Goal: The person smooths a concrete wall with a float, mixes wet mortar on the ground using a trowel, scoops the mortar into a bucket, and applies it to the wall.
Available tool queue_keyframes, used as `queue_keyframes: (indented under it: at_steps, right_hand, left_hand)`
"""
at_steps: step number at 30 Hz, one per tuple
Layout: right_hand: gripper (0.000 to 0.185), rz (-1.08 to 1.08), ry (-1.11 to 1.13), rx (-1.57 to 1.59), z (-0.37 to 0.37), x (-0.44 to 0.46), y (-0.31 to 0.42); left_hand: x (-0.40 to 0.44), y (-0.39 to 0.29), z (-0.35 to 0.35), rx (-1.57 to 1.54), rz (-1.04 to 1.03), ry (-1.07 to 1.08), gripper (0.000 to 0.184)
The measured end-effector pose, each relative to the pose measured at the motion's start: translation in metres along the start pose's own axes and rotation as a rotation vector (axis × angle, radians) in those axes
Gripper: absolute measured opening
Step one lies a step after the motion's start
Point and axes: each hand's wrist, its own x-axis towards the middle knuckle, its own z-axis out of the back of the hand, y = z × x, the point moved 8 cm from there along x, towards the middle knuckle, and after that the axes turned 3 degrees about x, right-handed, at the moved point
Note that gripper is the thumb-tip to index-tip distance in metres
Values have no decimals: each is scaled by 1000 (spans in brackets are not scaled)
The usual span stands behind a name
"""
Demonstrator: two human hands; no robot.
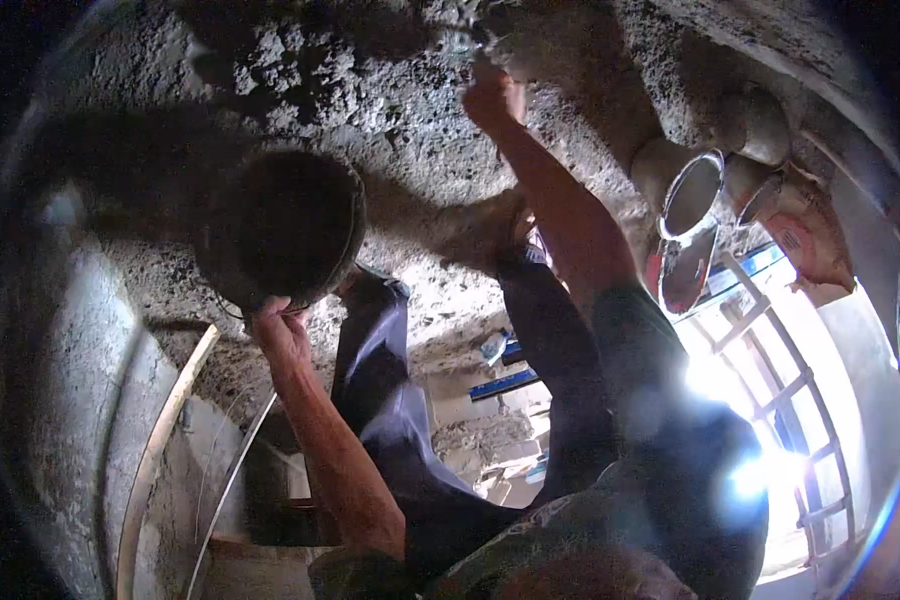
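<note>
My left hand [282,333] is closed on the lower rim of a dark round bucket [285,225], whose inside is too dark to make out. Stretched out over the rough, lumpy ground [420,140], my right hand [495,102] is closed around something at the top of the view. That thing is blurred and in shadow, so I cannot tell what it is. Loose material lies around and beyond the right hand.
Buckets [692,195] stand at the right, beside a printed sack [810,230]. A ladder [815,400] is at the far right in bright light. Long strips [165,430] lean at the left near a wall [70,400]. A blue bar [505,384] lies behind my legs.
</note>
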Motion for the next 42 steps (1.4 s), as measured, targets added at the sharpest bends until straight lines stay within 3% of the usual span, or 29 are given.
queue_keyframes:
  at_steps: [4, 6, 7, 8, 9, 11, 12, 14, 16, 17, 18, 19, 20, 21, 22, 23, 25, 27, 28, 30, 33, 35, 37, 38, 40, 42]
  right_hand:
    - [30, 241, -146, -139, 44, -29, -63]
    - [35, 206, -232, -170, 51, -49, -108]
    - [36, 24, -233, -230, 65, -68, -113]
    - [29, -183, -26, -56, 46, -76, -139]
    - [26, -249, 58, 5, 28, -82, -148]
    - [23, -62, 119, 170, -29, -89, -124]
    - [22, -184, 240, 440, -45, -93, -93]
    - [23, -638, 426, 970, -61, -99, -30]
    - [29, -453, 407, 1141, -65, -64, 4]
    - [25, -53, 298, 963, -43, -50, 19]
    - [22, 347, 42, 618, -4, -50, 45]
    - [19, 593, -272, 347, 29, -61, 63]
    - [20, 477, -303, -49, 44, -62, 53]
    - [20, 476, -305, -64, 62, -61, 52]
    - [19, 345, -184, -26, 68, -52, 42]
    - [19, 216, -62, 22, 67, -48, 33]
    - [25, 227, -49, -2, 76, -34, 32]
    - [21, 220, -262, -170, 85, -24, 46]
    - [21, 216, -251, -171, 69, -25, 37]
    - [32, 582, -653, -287, 39, -45, 29]
    - [47, 455, -72, -304, -20, 21, -6]
    - [49, 491, -70, -246, 0, 9, 4]
    - [40, 112, 137, -43, 55, -19, 29]
    - [40, 114, 132, -45, 52, -14, 19]
    - [44, 384, 5, -305, 42, -3, 5]
    - [35, 386, 17, -209, 65, -45, -23]
  left_hand:
    - [-14, -6, -18, -32, -22, 59, 70]
    - [-16, -10, -19, -33, -27, -38, 68]
    - [-12, -9, -18, -56, -43, 24, 66]
    - [-13, -10, -18, -59, -44, 20, 66]
    - [-13, -6, -14, -46, -19, -78, 67]
    - [-15, -5, -9, -4, -6, -214, 64]
    - [-11, -3, -4, 9, 1, -234, 64]
    - [-8, -7, -10, -45, -96, -35, 64]
    - [-9, -4, -13, -94, -45, 16, 68]
    - [-8, -4, -14, -91, -50, -1, 68]
    - [-5, -5, -11, -81, -56, -29, 68]
    - [-6, -1, 0, -73, -42, -95, 69]
    - [-7, 4, 10, -67, -27, -160, 69]
    - [0, 4, 5, -91, -50, -62, 70]
    - [1, 0, -6, -116, -79, 37, 72]
    - [-1, 0, -5, -86, -68, 17, 67]
    - [-3, 0, -8, -104, -70, -4, 66]
    - [2, 4, -1, -112, -60, -35, 67]
    - [2, 6, 1, -105, -53, -42, 67]
    - [-3, 2, -4, -72, -32, -27, 69]
    - [-3, -2, -9, -97, -56, -22, 69]
    - [-4, 0, -8, -84, -45, -32, 70]
    - [-8, -4, -11, -93, -56, -14, 69]
    - [-9, -7, -14, -106, -77, 3, 69]
    - [-8, -11, -15, -123, -96, -7, 68]
    - [-15, -7, -9, -116, -80, -19, 67]
